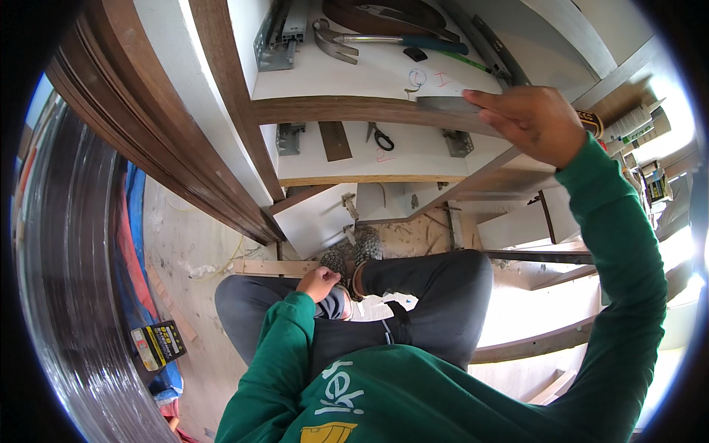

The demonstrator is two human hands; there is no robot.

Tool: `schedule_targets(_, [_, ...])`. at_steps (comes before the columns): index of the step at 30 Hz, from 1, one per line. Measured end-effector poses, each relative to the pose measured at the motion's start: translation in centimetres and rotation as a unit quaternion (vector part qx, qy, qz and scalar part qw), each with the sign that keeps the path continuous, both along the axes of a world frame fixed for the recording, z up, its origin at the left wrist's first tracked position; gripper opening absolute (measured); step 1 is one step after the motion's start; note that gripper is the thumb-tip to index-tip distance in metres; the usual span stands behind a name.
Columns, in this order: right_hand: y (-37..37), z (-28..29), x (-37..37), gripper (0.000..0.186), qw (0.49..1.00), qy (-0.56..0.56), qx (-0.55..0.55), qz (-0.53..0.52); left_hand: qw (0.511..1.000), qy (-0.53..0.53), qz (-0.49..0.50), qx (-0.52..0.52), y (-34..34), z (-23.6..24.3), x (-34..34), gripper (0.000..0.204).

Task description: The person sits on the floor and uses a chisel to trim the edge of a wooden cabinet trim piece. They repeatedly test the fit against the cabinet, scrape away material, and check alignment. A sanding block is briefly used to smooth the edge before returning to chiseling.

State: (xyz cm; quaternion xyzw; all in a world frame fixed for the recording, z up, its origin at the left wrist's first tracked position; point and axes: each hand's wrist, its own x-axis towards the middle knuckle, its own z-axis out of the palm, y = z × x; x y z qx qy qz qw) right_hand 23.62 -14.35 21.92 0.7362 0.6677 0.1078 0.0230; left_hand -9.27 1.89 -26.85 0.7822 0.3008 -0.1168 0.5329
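My right hand [533,125] is raised at the right end of the brown wooden front edge [325,111] of the upper shelf. Its fingers pinch a flat grey strip [448,104], which lies along that edge; its exact kind I cannot make out. Low over my lap, my left hand [319,283] is curled closed beside my shoes; anything inside it is hidden. On the upper shelf, a claw hammer [436,44] with a blue handle lies next to a small black piece [415,54] and a thin green stick [467,62].
A brown coiled band [347,15] lies behind the hammer. Black-handled scissors [383,140] and a brown strip [336,141] rest on the lower shelf. Below hangs a white hinged door [314,221]. Plastic-wrapped panels [81,280] and a black-yellow box [158,345] stand at left.
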Motion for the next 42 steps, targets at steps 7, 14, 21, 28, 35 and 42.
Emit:
schedule_targets(7, [-0.3, -0.5, 0.4, 0.035, 1.000, -0.015, 0.008, 0.007, 1.000, 0.013, 0.004, -0.010, 0.0, -0.2, 0.0, 0.046])
schedule_targets(14, [-0.2, -0.3, -0.2, 0.034, 0.999, -0.038, -0.011, -0.022, 1.000, 0.005, -0.009, -0.001, -0.1, -0.2, 0.0, 0.044])
schedule_targets(21, [0.0, -0.2, -0.5, 0.034, 0.998, -0.055, -0.002, -0.005, 1.000, -0.004, -0.012, 0.003, -0.2, -0.5, 0.1, 0.039])
schedule_targets(28, [2.2, -1.9, -1.2, 0.035, 0.996, -0.039, 0.051, 0.063, 0.999, 0.001, -0.019, 0.028, -0.5, -0.1, 0.2, 0.040])
schedule_targets(35, [0.2, 0.5, -2.1, 0.038, 0.999, -0.027, 0.007, 0.019, 0.999, -0.007, -0.009, 0.038, 0.0, 0.1, -0.4, 0.045])
schedule_targets(42, [-5.8, 0.4, -4.2, 0.042, 0.977, 0.190, -0.019, -0.094, 0.990, -0.128, 0.021, 0.061, -0.3, 6.8, 0.9, 0.025])
